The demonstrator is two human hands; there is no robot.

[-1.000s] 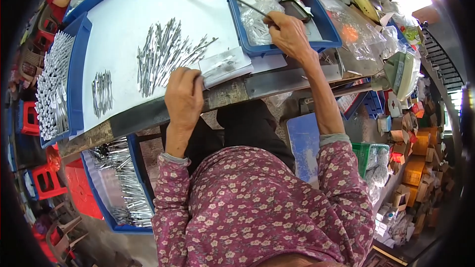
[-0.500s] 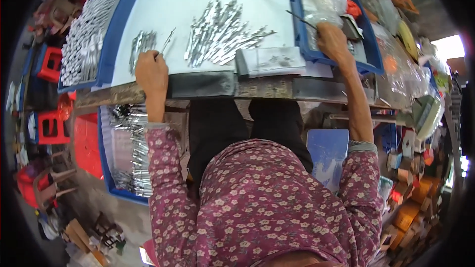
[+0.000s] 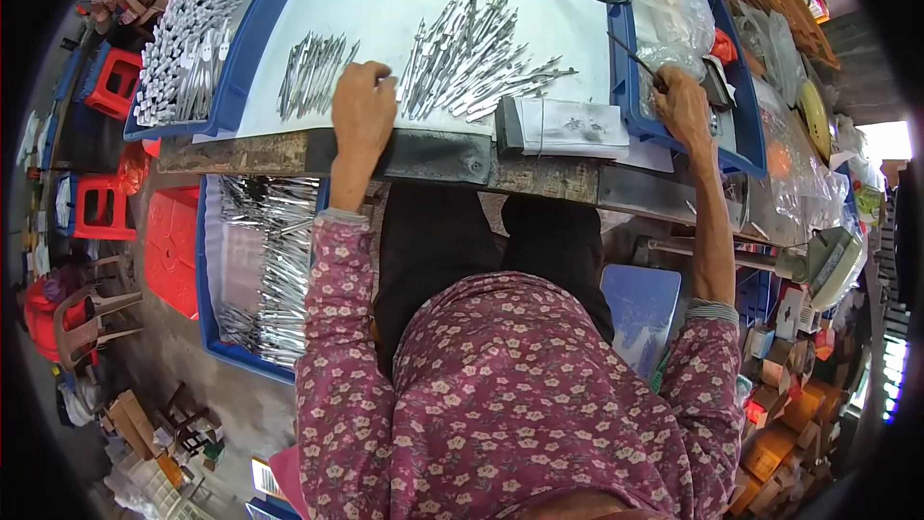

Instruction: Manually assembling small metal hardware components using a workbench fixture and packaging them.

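- left hand [image 3: 363, 108] rests on the table [image 3: 404, 0], between a small pile of metal pieces [image 3: 310, 72] at 9 o'clock and a larger pile [image 3: 472, 58] at 3 o'clock.
- right hand [image 3: 681, 108] lies in the tray [image 3: 621, 87] at 3 o'clock of the larger pile.
- a floor bin [image 3: 210, 327] of metal pieces sits below the table edge, at 7 o'clock of the left hand.

- Red plastic stools [image 3: 101, 207] crowd the grey concrete floor [image 3: 183, 366] at left.
- Cardboard boxes [image 3: 799, 404] pile up at right.
- Daylight [image 3: 884, 140] glares in from the far right edge.
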